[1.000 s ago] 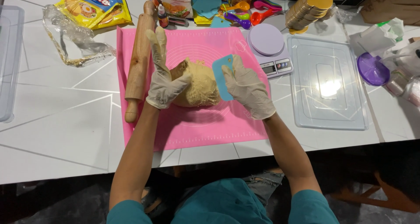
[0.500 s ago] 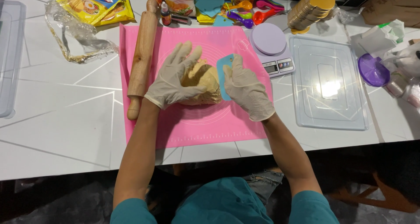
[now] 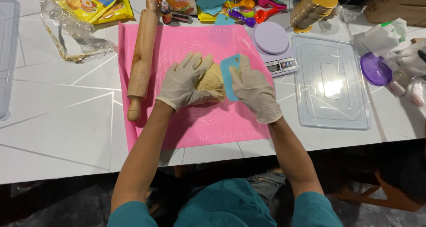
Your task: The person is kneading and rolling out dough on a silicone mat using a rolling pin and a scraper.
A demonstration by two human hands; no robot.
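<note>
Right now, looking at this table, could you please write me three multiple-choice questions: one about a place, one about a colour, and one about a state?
1. Where does the rolling pin lie?
A. on the left edge of the mat
B. on the scale
C. in the clear tray

2. What colour is the scraper?
A. red
B. light blue
C. black

3. What is the left hand doing?
A. holding a spoon
B. lifted off the table
C. resting on the dough

Answers: 1 A, the pin lies along the pink mat's left side. 2 B, the scraper in the right hand is light blue. 3 C, the gloved left hand lies over the dough.
</note>
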